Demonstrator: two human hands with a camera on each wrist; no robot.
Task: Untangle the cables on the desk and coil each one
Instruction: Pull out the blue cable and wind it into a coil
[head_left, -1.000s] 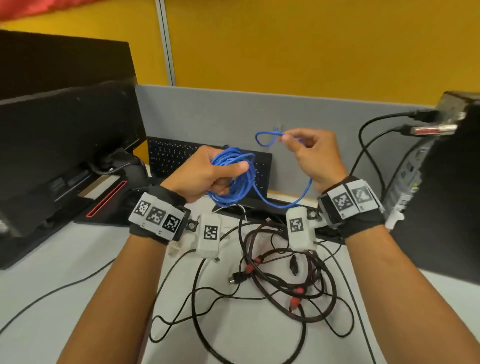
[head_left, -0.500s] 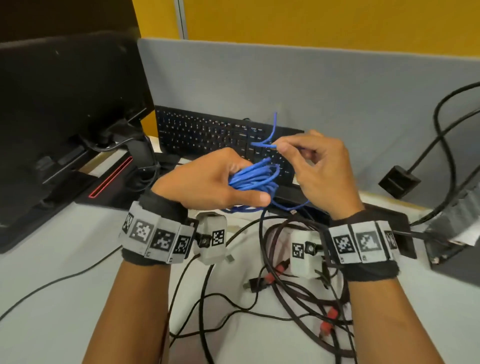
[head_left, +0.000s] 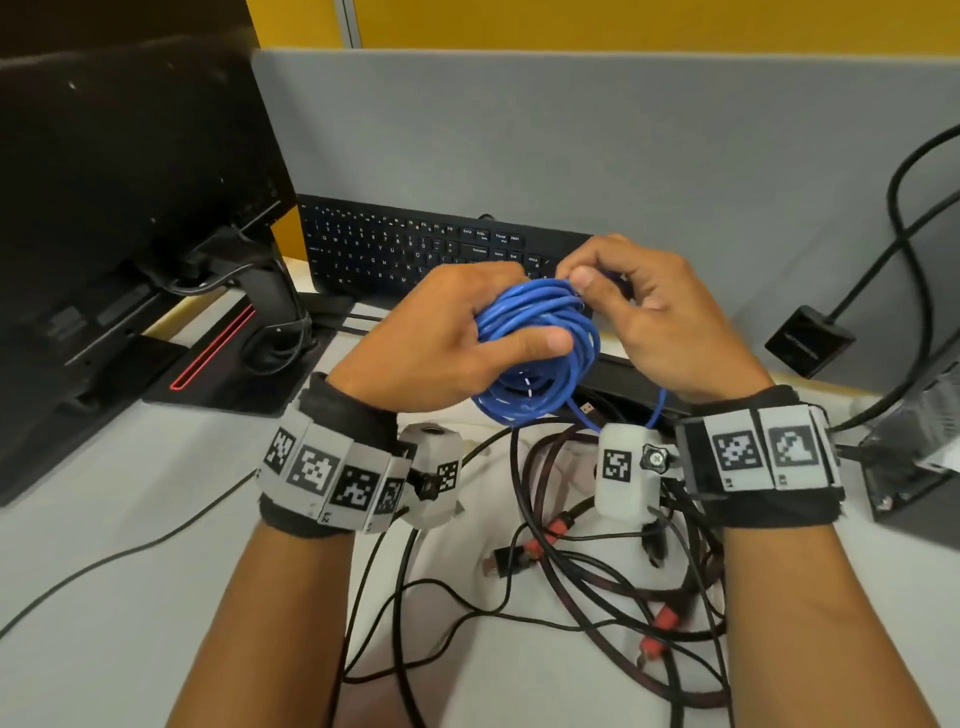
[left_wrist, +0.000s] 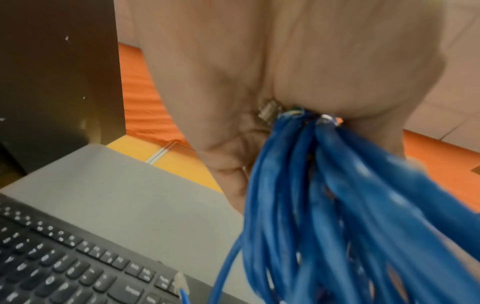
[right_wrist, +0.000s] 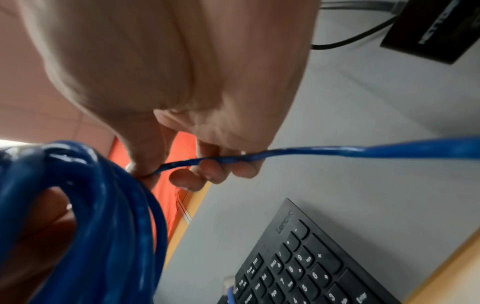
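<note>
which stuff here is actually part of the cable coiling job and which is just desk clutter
Job: blue cable, gripped by left hand, strand pinched by right hand; tangled black and red cables.

Lying about: keyboard, monitor, black adapter.

R hand brought blue cable strand onto coil (hands now touching).

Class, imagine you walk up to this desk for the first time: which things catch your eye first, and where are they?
First, the bright blue cable, wound into a coil held above the desk's middle: the left hand grips the bundle while the right hand pinches its loose strand at the top. Next, the tangle of dark cables with red plugs lying on the white desk below the wrists, in front of a black keyboard.
</note>
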